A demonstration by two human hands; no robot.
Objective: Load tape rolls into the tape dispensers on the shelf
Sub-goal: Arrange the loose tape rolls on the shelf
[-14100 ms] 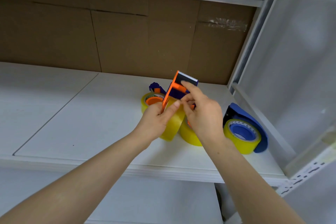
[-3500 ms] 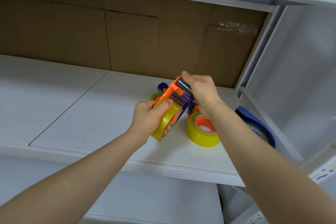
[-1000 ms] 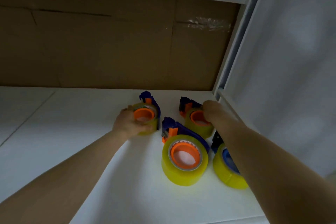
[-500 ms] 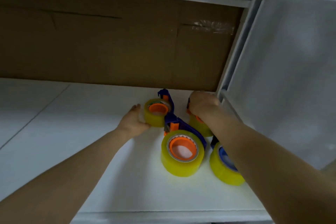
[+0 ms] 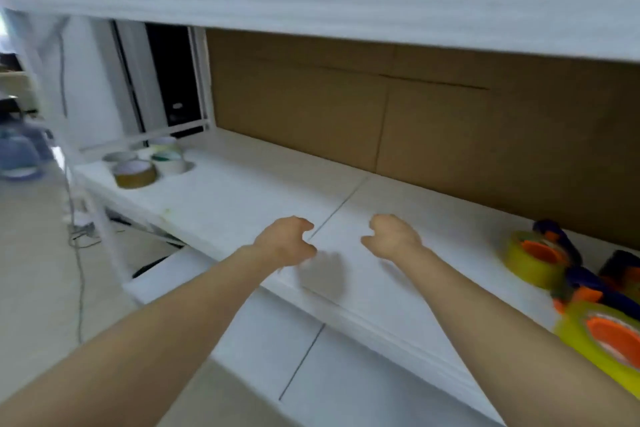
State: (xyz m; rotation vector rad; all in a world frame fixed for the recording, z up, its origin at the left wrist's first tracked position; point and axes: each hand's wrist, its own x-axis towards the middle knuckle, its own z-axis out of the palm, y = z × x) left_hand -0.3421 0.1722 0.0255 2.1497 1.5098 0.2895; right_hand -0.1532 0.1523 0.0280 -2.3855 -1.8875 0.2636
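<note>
Hovering loose-fingered with empty grip, left hand (image 5: 285, 240) and right hand (image 5: 392, 236) are well apart from tape dispensers (image 5: 540, 255) rightward.

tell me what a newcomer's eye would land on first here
The left hand and right hand hover empty, fingers loosely curled, over the middle of the white shelf. At its right end cluster tape dispensers holding bright yellow rolls; spare tape rolls sit at its far left end.

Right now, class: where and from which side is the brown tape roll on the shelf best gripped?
Likely grip the brown tape roll from above, thumb in its core, fingers on its front wall: it lies flat, hole up, with pale rolls close behind it.
</note>
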